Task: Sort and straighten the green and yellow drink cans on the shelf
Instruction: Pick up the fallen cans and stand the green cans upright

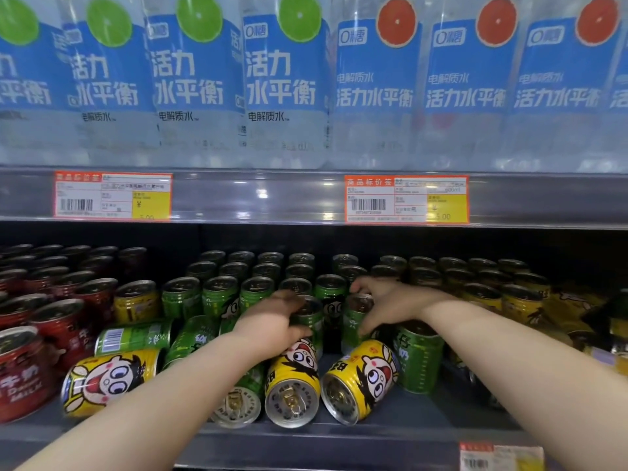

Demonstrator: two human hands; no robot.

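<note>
Lower shelf, canned drinks, mixed stock. Left hand: reaches in at the shelf's middle, fingers curled over the rim and thumb on the near side of an upright green can, clasping it. Right hand: just beside it, fingers arched wide over the top and thumb down the side of a second green can, also upright, held in a loose, wide grasp. Near the front edge, below the hands: two yellow cans lying on their sides, lids toward the camera, touching each other. A third yellow can lies toward the left front, with a fallen green can just behind it. Another green can stands at the right forearm. Rows of upright green cans fill the middle back, upright yellow cans the right, red cans the left end. Upper shelf: water bottles, price tags.
</note>
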